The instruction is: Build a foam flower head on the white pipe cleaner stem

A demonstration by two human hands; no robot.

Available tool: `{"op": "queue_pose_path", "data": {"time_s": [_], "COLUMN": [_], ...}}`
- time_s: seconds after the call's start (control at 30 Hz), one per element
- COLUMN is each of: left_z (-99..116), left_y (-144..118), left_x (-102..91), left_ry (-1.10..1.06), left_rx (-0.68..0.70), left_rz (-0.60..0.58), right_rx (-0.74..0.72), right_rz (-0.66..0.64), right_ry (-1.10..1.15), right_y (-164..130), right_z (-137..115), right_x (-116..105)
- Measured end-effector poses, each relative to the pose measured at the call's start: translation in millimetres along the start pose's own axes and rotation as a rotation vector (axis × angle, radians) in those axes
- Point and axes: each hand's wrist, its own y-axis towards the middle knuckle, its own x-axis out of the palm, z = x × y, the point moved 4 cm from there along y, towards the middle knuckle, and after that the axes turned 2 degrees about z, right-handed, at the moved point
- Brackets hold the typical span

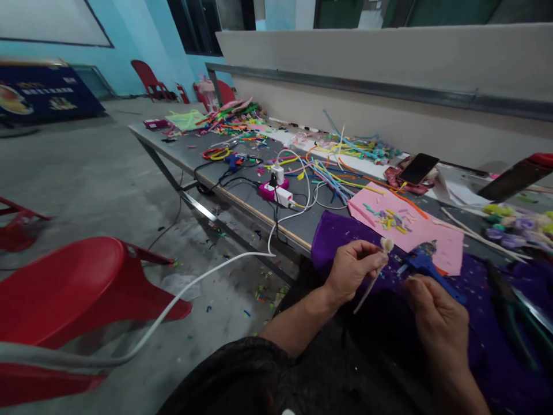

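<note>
Between thumb and fingers, my left hand [352,268] pinches a white pipe-cleaner stem [366,293] topped by a small cream curled bud [387,245]. My right hand [438,317] is closed, thumb against curled fingers; whatever it may hold is too small or hidden to make out. Just beyond it a blue glue gun [425,262] lies partly on a pink sheet [451,248], its tip toward the left hand. Short cut pieces of coloured pipe cleaner [391,220] are scattered on that sheet. A purple cloth [332,230] spreads beneath both hands.
Dark-handled pliers [510,311] lie at the right. A power strip [268,191] with chargers sits mid-table, and a white cable [216,262] hangs off the edge. Behind are loose pipe cleaners [328,178], a phone [418,169] and a dark bottle [516,177]. A red stool [86,288] stands left.
</note>
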Motion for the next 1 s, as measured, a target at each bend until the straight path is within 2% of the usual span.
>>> {"op": "queue_pose_path", "data": {"time_s": [0.13, 0.2, 0.27, 0.37, 0.47, 0.7, 0.9, 1.0], "left_z": [0, 0, -1, -1, -3, -8, -8, -7], "left_y": [0, -1, -1, -1, 0, -1, 0, 2], "left_x": [0.5, 0.9, 1.8, 3.9, 6.0, 7.6, 6.7, 6.8], "left_ry": [-0.003, -0.004, -0.002, 0.003, 0.012, 0.023, 0.030, 0.026], "left_rx": [-0.002, -0.011, -0.025, -0.045, -0.059, -0.070, -0.082, -0.073], "left_rz": [0.006, 0.005, 0.002, 0.001, 0.005, -0.004, 0.006, 0.002], "right_rx": [-0.167, -0.195, -0.159, -0.007, 0.083, 0.110, 0.048, 0.020], "right_rz": [-0.060, -0.060, -0.042, 0.010, -0.004, -0.107, -0.055, -0.123], "right_ry": [0.034, 0.049, 0.053, 0.070, 0.071, 0.080, -0.015, -0.020], "right_y": [0, 0, -1, -1, -2, -6, -6, -3], "right_z": [-5, -3, 3, 16, 25, 33, 33, 35], "right_x": [-6, -11, -17, -23, -24, -22, -26, -25]}}
